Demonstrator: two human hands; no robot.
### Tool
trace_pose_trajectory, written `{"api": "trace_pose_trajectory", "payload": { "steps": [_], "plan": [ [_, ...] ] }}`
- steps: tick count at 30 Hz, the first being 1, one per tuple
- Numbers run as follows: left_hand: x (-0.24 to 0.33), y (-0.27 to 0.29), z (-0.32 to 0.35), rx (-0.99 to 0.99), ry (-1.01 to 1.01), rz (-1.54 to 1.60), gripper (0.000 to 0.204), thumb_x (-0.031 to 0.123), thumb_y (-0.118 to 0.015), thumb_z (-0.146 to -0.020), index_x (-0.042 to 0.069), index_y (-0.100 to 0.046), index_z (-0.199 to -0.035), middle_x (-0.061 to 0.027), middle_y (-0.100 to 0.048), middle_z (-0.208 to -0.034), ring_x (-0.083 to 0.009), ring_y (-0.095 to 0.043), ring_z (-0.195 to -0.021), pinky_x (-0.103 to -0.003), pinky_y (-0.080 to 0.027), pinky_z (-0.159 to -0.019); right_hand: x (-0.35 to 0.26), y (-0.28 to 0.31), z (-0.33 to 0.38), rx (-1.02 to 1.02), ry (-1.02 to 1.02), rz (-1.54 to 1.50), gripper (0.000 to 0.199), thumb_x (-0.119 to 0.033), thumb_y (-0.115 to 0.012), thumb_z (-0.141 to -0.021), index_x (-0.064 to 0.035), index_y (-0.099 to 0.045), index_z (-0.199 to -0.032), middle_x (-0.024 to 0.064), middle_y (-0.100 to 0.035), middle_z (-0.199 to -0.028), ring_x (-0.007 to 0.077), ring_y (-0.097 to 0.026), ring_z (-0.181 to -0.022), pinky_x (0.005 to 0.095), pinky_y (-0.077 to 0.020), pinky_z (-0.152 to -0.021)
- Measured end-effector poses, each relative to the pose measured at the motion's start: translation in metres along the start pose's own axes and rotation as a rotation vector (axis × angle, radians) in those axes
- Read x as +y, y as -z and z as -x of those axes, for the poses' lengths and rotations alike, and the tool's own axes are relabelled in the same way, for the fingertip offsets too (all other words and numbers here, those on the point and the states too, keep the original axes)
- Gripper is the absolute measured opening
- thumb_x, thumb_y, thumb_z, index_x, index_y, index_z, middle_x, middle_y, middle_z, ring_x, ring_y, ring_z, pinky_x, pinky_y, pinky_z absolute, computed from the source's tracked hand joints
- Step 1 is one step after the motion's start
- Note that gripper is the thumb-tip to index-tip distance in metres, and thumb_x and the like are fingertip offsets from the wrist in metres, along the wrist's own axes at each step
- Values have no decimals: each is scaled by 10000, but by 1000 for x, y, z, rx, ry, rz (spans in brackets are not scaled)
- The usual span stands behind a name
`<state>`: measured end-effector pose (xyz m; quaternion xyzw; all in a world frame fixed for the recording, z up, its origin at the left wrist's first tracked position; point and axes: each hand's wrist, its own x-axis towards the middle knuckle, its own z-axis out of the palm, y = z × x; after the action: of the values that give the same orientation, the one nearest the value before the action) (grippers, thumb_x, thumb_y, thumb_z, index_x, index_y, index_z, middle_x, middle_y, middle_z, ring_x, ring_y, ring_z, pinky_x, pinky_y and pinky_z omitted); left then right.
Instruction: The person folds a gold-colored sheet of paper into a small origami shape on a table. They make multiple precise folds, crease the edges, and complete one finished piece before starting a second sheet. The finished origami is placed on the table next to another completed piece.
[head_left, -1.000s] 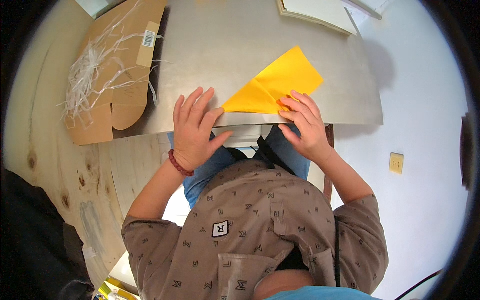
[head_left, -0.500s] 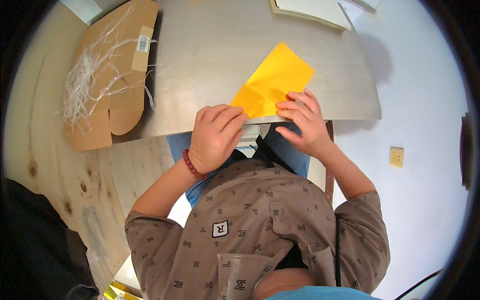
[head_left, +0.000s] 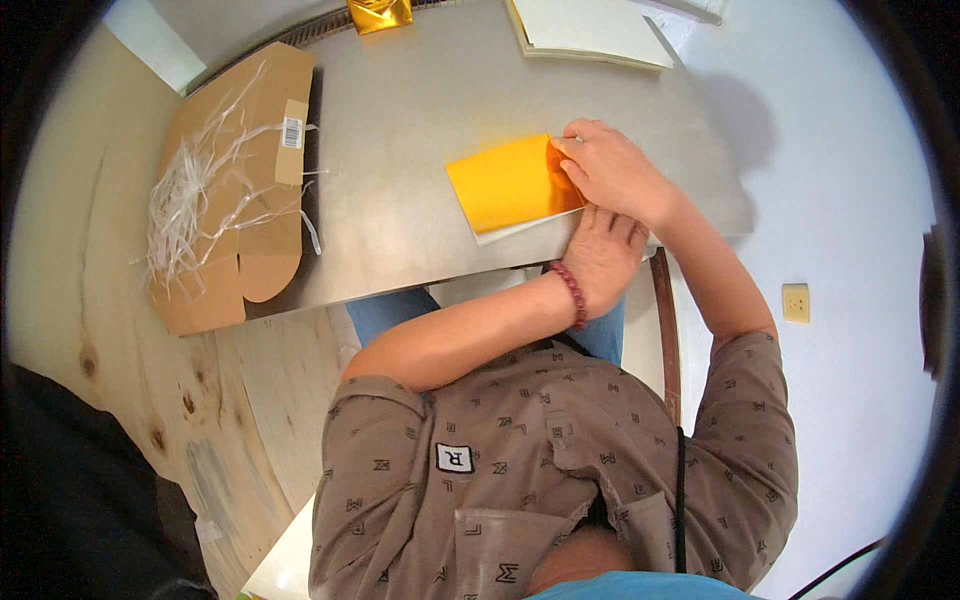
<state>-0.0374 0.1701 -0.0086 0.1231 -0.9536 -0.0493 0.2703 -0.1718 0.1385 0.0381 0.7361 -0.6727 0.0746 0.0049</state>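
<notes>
1. The orange paper (head_left: 505, 183), folded into a rough rectangle with a white edge showing along its near side, lies flat on the grey counter (head_left: 400, 130), close to the near edge and right of centre.
2. The right hand (head_left: 610, 170) rests on the paper's right edge, its fingers (head_left: 568, 152) curled and pinching the far right corner.
3. The left hand (head_left: 600, 255) lies just near of the right hand at the counter's edge, palm down, fingers spread flat and gripping nothing; a red bead bracelet (head_left: 571, 293) circles its wrist.
4. At the far left an opened cardboard box (head_left: 240, 200) lies flat with white paper shreds (head_left: 185, 205) on it.
5. A pale book (head_left: 585, 30) lies at the far edge, beside a gold packet (head_left: 378, 14).
</notes>
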Motion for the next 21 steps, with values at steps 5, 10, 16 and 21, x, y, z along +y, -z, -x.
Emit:
{"api": "trace_pose_trajectory", "payload": {
  "steps": [5, 10, 16, 21],
  "plan": [
    [-27, 54, 1, -412, 52, 283, 246, 131, -606, -887, 37, -710, -1089, -199, -729, -1086, -374, -690, -1091, -503, -532, -960, -7, -12, 5, -22, -167, -159, 308, -146, -572, -1007, -31, -687, -1269, 149, -634, -1203, 346, -650, -1128, 428, -565, -954],
    [-119, 89, -5, -371, 377, 61, 211, 187, -575, -994, 71, -688, -1130, -178, -710, -1060, -399, -714, -945, -498, -592, -819, -20, -24, 13, 144, -226, -230, 348, -132, -585, -985, -36, -665, -1310, 146, -618, -1222, 353, -651, -1103, 448, -573, -921],
    [-153, 59, -20, -381, 246, 120, 355, 214, -595, -1018, 150, -641, -1364, -145, -647, -1173, -384, -692, -1015, -468, -593, -879, -28, -33, 19, 272, -244, -190, 400, -134, -594, -968, -63, -653, -1357, 124, -607, -1231, 324, -628, -1149, 447, -572, -922],
    [-161, 52, -15, -404, 213, 120, 358, 240, -609, -1016, 162, -645, -1364, -136, -638, -1182, -369, -697, -994, -452, -599, -865, -27, -33, 16, 201, -290, -192, 436, -149, -599, -956, -97, -652, -1386, 124, -600, -1273, 326, -627, -1164, 461, -572, -936]
  ]
}}
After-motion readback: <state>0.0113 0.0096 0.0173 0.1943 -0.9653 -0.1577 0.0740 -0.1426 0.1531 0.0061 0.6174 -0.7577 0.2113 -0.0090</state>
